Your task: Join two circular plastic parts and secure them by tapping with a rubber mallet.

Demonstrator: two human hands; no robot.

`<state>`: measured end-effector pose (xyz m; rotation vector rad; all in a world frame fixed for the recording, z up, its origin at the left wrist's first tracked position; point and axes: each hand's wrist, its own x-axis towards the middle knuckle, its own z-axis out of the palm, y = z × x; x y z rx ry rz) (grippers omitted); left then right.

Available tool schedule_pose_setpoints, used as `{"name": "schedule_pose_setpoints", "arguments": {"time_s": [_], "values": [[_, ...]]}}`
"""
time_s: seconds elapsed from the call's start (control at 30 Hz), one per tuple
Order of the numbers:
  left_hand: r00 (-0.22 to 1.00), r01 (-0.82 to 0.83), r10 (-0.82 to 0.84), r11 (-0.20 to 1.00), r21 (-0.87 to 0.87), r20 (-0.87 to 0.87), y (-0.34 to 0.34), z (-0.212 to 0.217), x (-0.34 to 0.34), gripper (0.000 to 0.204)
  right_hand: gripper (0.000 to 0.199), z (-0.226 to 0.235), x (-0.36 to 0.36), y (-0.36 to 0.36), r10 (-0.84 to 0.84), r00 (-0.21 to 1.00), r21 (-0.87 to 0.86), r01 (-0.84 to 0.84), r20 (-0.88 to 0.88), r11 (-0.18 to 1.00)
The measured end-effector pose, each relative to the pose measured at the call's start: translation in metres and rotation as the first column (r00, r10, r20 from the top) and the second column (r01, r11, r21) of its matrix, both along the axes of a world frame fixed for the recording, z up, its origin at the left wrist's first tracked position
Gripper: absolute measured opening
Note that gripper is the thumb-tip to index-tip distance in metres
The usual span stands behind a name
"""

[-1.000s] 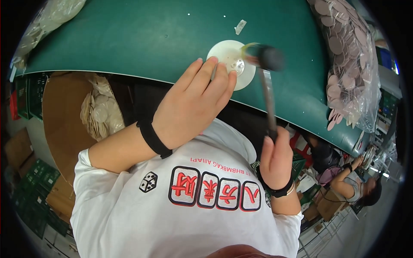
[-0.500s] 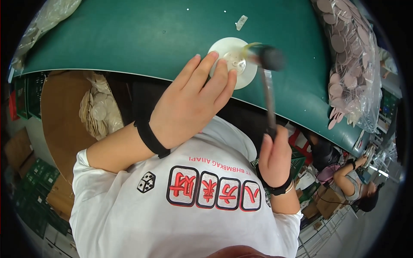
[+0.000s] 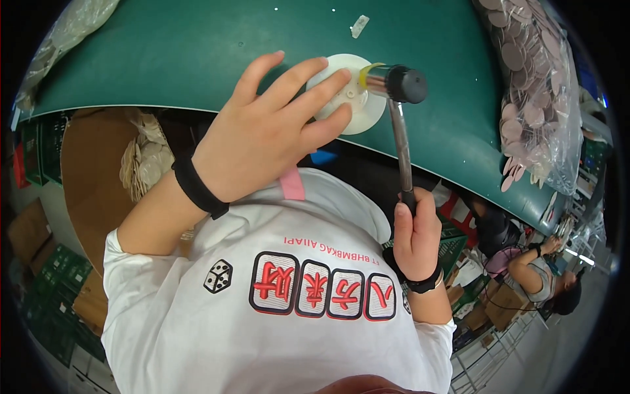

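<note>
A round white plastic disc [image 3: 371, 117] with small raised bumps near its middle lies on the green table. My left hand [image 3: 259, 128] reaches over it from the left, fingers spread, with some fingertips resting on the disc. My right hand [image 3: 419, 233] is wrapped round the lower handle of a mallet [image 3: 401, 148]. Its metal head has a black face at the right end and a yellow one at the left. The yellow end is over the middle of the disc, close to my left fingertips; whether it touches, I cannot tell.
The green table [image 3: 190, 59] curves across the top. A clear bag of pink discs [image 3: 525, 85] lies at its right, a plastic bag [image 3: 69, 39] far left, a clear scrap [image 3: 359, 26] beyond the disc. Below left stands a cardboard box [image 3: 95, 177]; another person [image 3: 535, 276] works at right.
My left hand has slid left, its fingers spreading wider, and the disc has shifted slightly left in view. The mallet head, blurred before, now shows sharply, a little further left.
</note>
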<state>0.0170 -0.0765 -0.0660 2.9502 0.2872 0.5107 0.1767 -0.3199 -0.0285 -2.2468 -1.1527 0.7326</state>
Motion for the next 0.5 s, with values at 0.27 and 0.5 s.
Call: {"name": "schedule_pose_setpoints", "arguments": {"time_s": [0.27,0.5], "values": [[0.999,0.041,-0.041,0.998,-0.050,0.012,0.007,-0.003,-0.002,0.053,0.023,-0.008,0.001,0.006,0.090,0.986,0.025,-0.094,0.142,0.995],[0.999,0.044,-0.046,0.995,-0.093,-0.025,0.006,0.003,-0.002,0.053,0.026,0.001,0.000,0.010,0.083,0.991,-0.012,-0.083,0.103,0.997]]}}
